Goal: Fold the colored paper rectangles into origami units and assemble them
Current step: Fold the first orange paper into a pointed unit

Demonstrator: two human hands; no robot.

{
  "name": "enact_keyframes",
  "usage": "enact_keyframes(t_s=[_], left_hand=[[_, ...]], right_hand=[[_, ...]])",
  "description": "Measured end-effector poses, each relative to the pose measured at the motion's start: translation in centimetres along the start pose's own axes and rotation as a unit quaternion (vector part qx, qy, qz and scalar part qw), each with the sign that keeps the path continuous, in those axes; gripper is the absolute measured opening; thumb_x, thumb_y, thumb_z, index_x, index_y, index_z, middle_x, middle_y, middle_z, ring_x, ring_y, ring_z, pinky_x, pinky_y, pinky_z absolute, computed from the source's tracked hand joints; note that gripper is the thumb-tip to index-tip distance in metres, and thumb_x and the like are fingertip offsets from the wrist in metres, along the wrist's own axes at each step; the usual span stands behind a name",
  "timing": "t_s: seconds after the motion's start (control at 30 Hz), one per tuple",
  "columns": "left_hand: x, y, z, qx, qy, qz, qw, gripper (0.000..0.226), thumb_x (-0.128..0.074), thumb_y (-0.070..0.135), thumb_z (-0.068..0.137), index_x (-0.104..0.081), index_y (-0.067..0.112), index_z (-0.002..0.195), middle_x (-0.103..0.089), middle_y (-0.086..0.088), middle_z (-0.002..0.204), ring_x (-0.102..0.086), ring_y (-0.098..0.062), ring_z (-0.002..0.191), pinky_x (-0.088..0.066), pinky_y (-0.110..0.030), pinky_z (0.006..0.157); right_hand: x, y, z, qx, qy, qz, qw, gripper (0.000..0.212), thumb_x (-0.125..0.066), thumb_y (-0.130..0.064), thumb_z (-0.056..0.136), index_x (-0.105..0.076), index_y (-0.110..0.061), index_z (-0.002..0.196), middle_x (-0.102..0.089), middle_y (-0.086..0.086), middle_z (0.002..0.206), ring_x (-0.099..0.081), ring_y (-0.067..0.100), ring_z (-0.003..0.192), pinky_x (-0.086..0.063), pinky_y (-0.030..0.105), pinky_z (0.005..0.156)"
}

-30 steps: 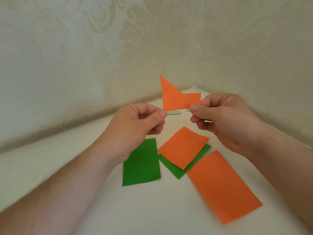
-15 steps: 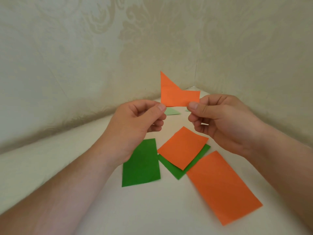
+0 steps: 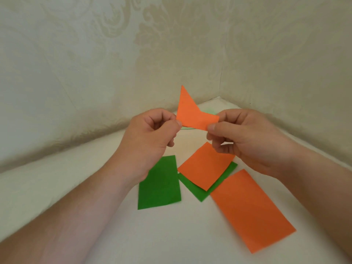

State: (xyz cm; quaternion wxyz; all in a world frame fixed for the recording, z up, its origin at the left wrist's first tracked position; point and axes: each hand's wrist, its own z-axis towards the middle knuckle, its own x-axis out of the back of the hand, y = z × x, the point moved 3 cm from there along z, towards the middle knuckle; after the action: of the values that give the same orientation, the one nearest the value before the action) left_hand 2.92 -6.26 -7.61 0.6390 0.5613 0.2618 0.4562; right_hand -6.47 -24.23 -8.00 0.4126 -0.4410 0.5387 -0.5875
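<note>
Left hand [image 3: 150, 138]: raised, fingers curled, thumb pinching. Right hand [image 3: 245, 138]: raised, likewise pinching. Forearms bare, converging.

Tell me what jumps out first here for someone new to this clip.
The folded orange paper held up mid-frame: the left hand pinches its left edge, the right hand its right end, one pointed flap sticking up. Below on the pale surface lie flat sheets: a green rectangle at left, an orange sheet overlapping another green sheet in the middle, and a larger orange rectangle at right.

We seem to be in a home: damask-patterned cream wallpaper [image 3: 171, 44] fills the upper frame, meeting a white counter [image 3: 95, 178] in a corner.
</note>
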Motion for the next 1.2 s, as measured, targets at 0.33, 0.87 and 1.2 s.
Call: enact_keyframes(t_s=[0.33,0.87,1.2], left_hand=[[-0.4,0.5,-1.0,-0.116,-0.028,0.144,0.982,0.012,-0.068,0.020,0.084,-0.066,0.020,0.072,-0.068,0.005,0.070,-0.052,-0.001,0.058,-0.039,-0.014,0.059],[-0.7,1.4,-1.7,-0.168,-0.026,0.115,0.979,0.020,-0.074,0.013,0.091,-0.078,0.031,0.085,-0.075,0.020,0.076,-0.070,0.002,0.072,-0.050,-0.012,0.069],[-0.2,0.3,0.0,-0.002,0.007,-0.150,0.989,0.021,-0.070,-0.008,0.088,-0.066,0.012,0.085,-0.059,-0.017,0.088,-0.069,-0.023,0.075,-0.062,-0.038,0.073]], right_hand=[[0.7,-0.5,-0.3,0.220,0.090,-0.175,0.955,0.024,-0.084,-0.017,0.083,-0.075,-0.038,0.093,-0.063,-0.012,0.090,-0.060,0.011,0.087,-0.053,0.034,0.075],[-0.8,-0.6,-1.0,0.141,0.062,-0.167,0.974,0.027,-0.088,-0.025,0.075,-0.065,-0.014,0.070,-0.066,0.006,0.073,-0.059,0.021,0.060,-0.045,0.035,0.058],[0.3,-0.1,-0.2,0.137,0.050,-0.043,0.988,0.038,-0.068,0.002,0.091,-0.053,-0.029,0.106,-0.068,0.017,0.074,-0.064,0.037,0.067,-0.054,0.052,0.067]])
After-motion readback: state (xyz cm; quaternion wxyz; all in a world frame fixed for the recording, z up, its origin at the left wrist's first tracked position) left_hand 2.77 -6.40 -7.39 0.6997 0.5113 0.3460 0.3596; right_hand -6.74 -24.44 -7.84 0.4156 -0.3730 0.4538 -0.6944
